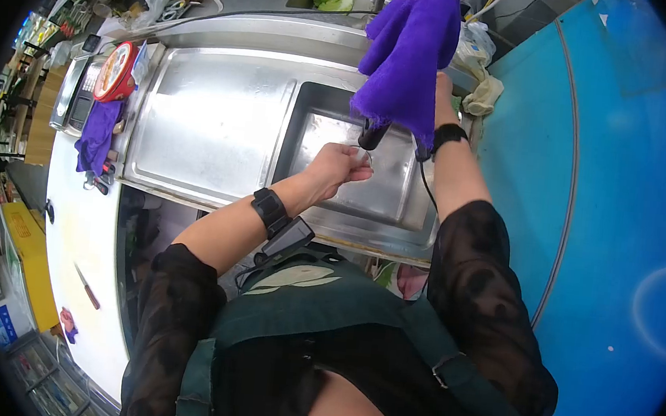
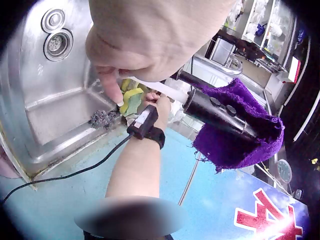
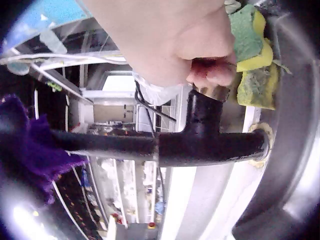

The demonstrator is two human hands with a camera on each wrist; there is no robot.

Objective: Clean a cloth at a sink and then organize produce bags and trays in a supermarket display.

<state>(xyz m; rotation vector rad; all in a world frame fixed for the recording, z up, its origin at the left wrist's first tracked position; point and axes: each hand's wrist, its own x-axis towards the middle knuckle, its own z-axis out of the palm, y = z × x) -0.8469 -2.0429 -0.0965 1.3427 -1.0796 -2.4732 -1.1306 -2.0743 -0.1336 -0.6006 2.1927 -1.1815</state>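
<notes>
Below the black faucet spout [image 1: 371,134], over the sink basin, is my left hand [image 1: 340,169], its fingers loosely bent with nothing visible in them. A pale stream of water [image 2: 167,90] runs from the spout [image 2: 215,110] to the left hand [image 2: 155,37]. A purple cloth [image 1: 413,57] drapes over the faucet and partly hides my right hand [image 1: 443,95] in the head view. Seen in the right wrist view, the right hand [image 3: 175,45] curls its fingers at the small handle [image 3: 212,92] on top of the black faucet body [image 3: 200,145].
Green and yellow sponges [image 3: 257,87] lie by the faucet base, and a metal scrubber [image 2: 102,119] sits at the basin corner. A steel drainboard [image 1: 207,110] extends left of the basin [image 1: 285,136]. A blue panel [image 1: 600,231] stands at the right. A knife [image 1: 88,288] lies on the white counter.
</notes>
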